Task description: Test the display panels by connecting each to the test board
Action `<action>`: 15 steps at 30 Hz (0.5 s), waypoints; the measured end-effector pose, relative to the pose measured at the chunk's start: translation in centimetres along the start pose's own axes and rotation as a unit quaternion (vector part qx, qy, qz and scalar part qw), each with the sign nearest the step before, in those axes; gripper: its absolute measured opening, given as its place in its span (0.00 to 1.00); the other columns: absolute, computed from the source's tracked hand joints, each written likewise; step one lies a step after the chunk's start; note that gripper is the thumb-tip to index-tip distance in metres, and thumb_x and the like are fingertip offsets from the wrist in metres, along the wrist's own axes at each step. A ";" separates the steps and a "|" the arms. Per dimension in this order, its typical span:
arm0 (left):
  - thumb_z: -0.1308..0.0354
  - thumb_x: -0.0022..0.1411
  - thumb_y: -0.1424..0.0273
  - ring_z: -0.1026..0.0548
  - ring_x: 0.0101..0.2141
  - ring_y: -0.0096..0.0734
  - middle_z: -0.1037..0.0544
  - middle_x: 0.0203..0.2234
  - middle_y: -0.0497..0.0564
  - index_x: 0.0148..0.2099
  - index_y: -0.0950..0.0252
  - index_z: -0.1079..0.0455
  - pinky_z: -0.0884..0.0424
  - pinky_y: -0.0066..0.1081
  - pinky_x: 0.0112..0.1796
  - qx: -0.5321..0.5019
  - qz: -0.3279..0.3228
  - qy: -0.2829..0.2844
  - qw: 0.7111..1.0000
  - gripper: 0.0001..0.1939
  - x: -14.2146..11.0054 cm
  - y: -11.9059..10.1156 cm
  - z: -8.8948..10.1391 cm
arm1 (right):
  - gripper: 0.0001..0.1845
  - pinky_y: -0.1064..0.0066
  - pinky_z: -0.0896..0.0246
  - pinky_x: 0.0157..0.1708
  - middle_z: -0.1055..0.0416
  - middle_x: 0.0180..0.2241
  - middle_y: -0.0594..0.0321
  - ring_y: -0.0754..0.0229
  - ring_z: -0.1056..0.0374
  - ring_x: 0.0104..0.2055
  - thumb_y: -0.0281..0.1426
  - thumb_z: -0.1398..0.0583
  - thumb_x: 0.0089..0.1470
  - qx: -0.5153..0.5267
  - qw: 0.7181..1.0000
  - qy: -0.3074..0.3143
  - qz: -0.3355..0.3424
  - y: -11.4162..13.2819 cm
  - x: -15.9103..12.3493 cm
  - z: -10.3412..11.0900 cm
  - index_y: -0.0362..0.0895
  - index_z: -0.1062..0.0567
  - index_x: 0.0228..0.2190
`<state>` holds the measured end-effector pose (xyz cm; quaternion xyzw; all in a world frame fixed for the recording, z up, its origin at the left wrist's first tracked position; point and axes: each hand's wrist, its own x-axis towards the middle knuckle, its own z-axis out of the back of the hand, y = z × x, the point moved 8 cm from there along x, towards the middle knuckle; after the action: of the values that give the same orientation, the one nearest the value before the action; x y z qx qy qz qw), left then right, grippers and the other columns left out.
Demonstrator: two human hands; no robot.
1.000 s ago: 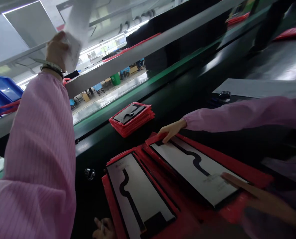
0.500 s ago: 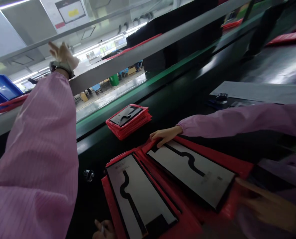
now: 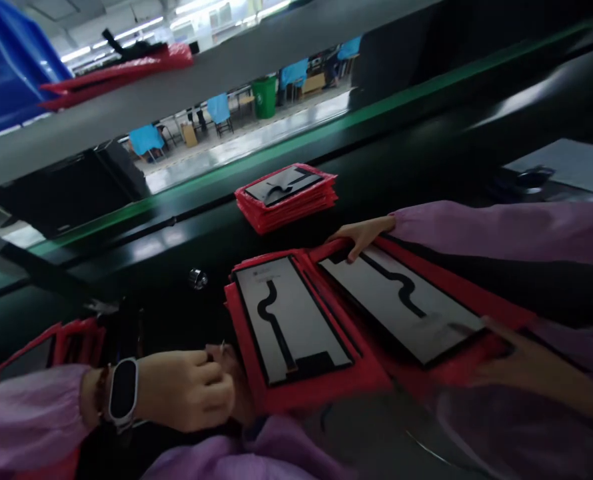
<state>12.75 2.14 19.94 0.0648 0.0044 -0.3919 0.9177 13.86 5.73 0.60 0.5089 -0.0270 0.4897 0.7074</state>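
Observation:
My left hand [image 3: 186, 390], with a dark watch [image 3: 123, 392] on its wrist, lies low at the left with its fingers curled. It presses against my right hand [image 3: 221, 357], which is mostly hidden behind it. Both sit at the near left corner of a red tray [image 3: 236, 313] that holds a white panel [image 3: 296, 320] with a black wavy strip. What either hand grips is hidden. A second red tray with a like panel [image 3: 401, 300] lies just to the right.
A co-worker's hand [image 3: 359, 235] rests on the second tray's far end, and a blurred hand [image 3: 526, 373] is at its near end. A stack of red trays [image 3: 286, 193] sits on the dark belt. More red trays [image 3: 71, 340] stand at lower left. A shelf overhead holds a blue bin [image 3: 6, 60].
My left arm has come down from the overhead shelf to the tray's near corner and closed beside my right hand. The view has tilted downward.

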 end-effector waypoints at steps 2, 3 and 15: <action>0.49 0.70 0.75 0.27 0.26 0.30 0.24 0.28 0.50 0.48 0.64 0.28 0.33 0.32 0.25 -0.042 0.112 -0.004 0.993 0.10 -4.5 -1.5 -3.8 | 0.16 0.68 0.24 0.41 0.26 0.40 0.56 0.58 0.25 0.42 0.21 0.47 0.62 0.010 0.999 0.020 -0.036 -0.6 0.0 0.0 0.44 0.27 0.48; 0.50 0.71 0.73 0.25 0.27 0.31 0.23 0.30 0.50 0.51 0.65 0.30 0.31 0.31 0.27 -0.067 0.196 -0.014 0.978 0.11 -6.7 -1.8 -5.6 | 0.15 0.68 0.24 0.44 0.26 0.41 0.56 0.58 0.25 0.44 0.21 0.46 0.62 0.016 0.998 0.036 -0.050 -0.8 0.0 -0.1 0.43 0.27 0.48; 0.55 0.76 0.61 0.22 0.33 0.31 0.22 0.34 0.51 0.62 0.61 0.32 0.24 0.28 0.36 -0.245 0.418 -0.183 0.856 0.20 -11.5 -9.4 -21.1 | 0.12 0.54 0.31 0.51 0.23 0.48 0.52 0.50 0.30 0.54 0.30 0.41 0.64 -0.033 0.988 0.149 0.031 0.2 -2.0 -1.3 0.43 0.25 0.48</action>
<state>-1.08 6.62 -1.40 -0.2393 -0.0951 0.0371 0.9656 12.07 5.40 -0.99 0.4054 0.0467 0.5810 0.7042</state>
